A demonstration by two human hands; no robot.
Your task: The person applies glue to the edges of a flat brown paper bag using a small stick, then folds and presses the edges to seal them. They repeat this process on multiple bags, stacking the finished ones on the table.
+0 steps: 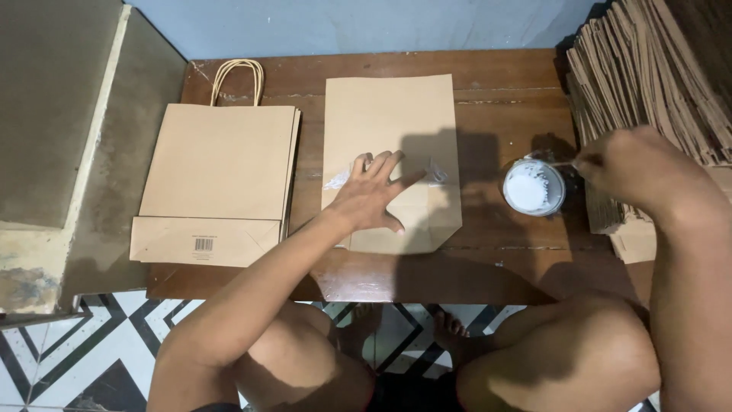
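My left hand lies flat with fingers spread on a flattened brown paper bag in the middle of the wooden table. White glue smears show on the bag beside the fingers. My right hand is closed on a thin stick or brush whose tip reaches toward a small round container of white glue at the right.
A finished brown paper bag with twisted handles lies flat at the left of the table. A tall stack of folded brown paper bags stands at the far right. My knees and bare feet are over a patterned tile floor.
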